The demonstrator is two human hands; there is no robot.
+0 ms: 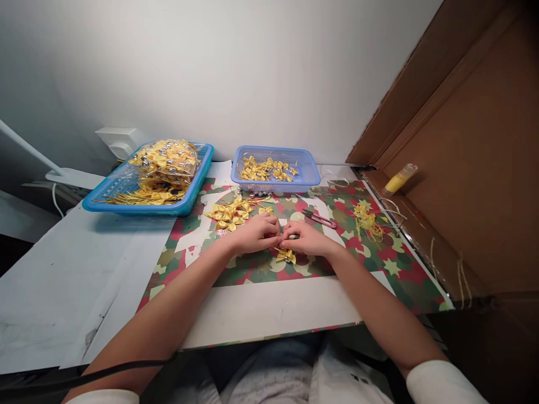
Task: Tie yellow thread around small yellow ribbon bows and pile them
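My left hand (256, 233) and my right hand (309, 239) meet over the patterned table cover, fingers pinched together. Between and just below the fingertips hangs a yellow ribbon bow (286, 256) with a small silver bell-like bead on it. Both hands appear to grip the bow's thin tail, though the fingers partly hide it. A pile of yellow bows (229, 214) lies beside my left hand. Several silver beads (255, 194) sit behind that pile. Beyond my right hand lie pink-handled thread snips (320, 218).
A blue basket (93, 203) with loose and bagged bows stands at left. Against the wall is a lilac basket (314, 175) holding more bows. Yellow thread scraps (367, 221) lie at right, near a cardboard wall (463, 157) and a yellow-filled bottle (400, 178). A white lamp (31, 147) reaches in from the left.
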